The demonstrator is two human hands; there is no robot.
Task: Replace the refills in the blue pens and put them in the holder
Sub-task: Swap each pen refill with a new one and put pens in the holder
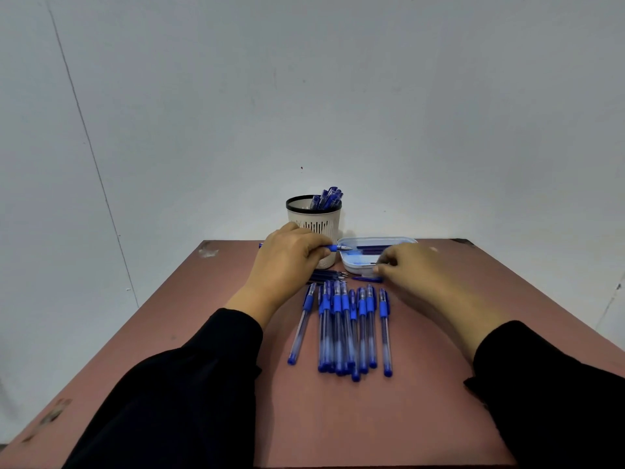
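A pen [333, 248] is pinched in the left hand [291, 255] beside the holder [316, 220]; a refill [373, 263], pinched in the right hand [412, 269], should be fed straight.

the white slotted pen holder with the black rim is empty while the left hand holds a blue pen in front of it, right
Not quite. The white slotted pen holder with the black rim is not empty: the head view shows several blue capped pens standing in it. The rest holds: the left hand does hold a blue pen in front of it.
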